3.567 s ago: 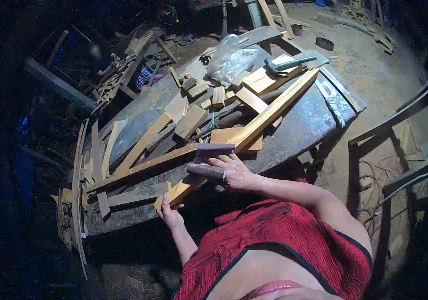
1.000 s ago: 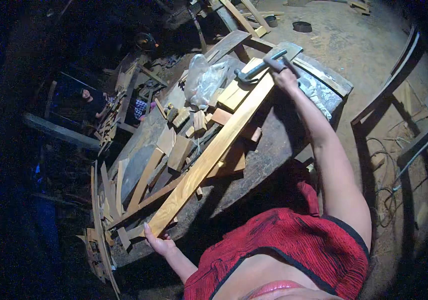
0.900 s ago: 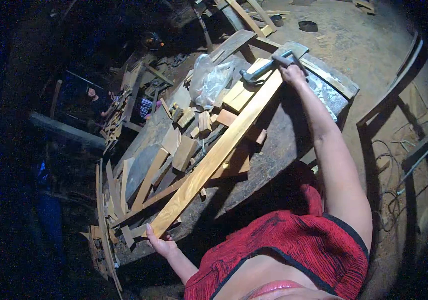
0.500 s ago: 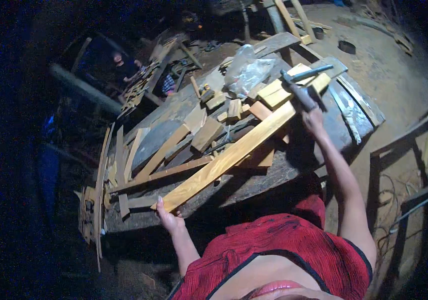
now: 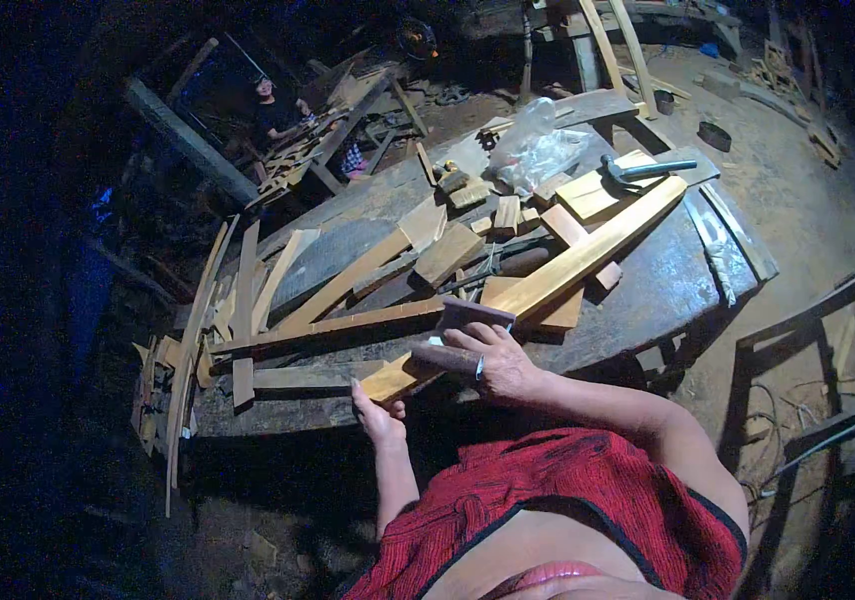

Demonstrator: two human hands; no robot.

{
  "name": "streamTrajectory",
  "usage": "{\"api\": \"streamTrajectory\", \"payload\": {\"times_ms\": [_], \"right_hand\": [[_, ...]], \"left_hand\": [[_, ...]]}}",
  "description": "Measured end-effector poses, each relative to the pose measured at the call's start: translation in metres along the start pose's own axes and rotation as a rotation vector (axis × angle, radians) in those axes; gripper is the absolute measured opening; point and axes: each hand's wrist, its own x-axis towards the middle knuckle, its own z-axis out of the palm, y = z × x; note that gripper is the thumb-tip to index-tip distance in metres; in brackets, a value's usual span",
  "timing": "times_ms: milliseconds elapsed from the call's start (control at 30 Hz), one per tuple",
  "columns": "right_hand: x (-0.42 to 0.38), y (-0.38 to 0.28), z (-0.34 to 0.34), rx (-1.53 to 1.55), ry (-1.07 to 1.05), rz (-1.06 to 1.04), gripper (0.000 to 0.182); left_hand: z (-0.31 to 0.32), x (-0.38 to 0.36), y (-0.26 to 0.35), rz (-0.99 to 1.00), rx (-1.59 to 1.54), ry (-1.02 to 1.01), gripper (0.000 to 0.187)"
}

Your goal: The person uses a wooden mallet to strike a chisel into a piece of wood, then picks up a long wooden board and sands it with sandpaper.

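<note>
A long yellow board (image 5: 568, 268) slants across the worktable, its near end in my left hand (image 5: 382, 420), thumb on top. My right hand (image 5: 498, 362) is wrapped round a dark curved tool (image 5: 451, 357), which rests on the board close to the near end. What the tool is exactly cannot be made out. At the board's far end lies a hammer (image 5: 648, 170) with a blue-grey handle, on a short yellow block (image 5: 589, 196).
The worktable (image 5: 648, 290) bears offcuts (image 5: 450, 254), a clear plastic bag (image 5: 538, 150) and long strips (image 5: 338, 326). Thin planks (image 5: 198, 345) stand off its left end. Another person (image 5: 273, 112) is at a bench at the back left. A round tin (image 5: 715, 136) sits on the ground.
My right hand has moved from the board's far end down to near my left hand, with the dark tool. The hammer appears slightly shifted. The view has shifted a little.
</note>
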Motion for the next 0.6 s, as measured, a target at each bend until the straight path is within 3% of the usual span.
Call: {"api": "streamTrajectory", "payload": {"times_ms": [333, 600], "right_hand": [[-0.013, 0.017, 0.024, -0.106, -0.109, -0.021, 0.063], [-0.014, 0.022, 0.034, -0.162, -0.073, -0.053, 0.077]], "left_hand": [[-0.01, 0.019, -0.023, -0.019, 0.05, 0.003, 0.055], [-0.007, 0.019, -0.024, 0.019, 0.06, -0.015, 0.053]]}}
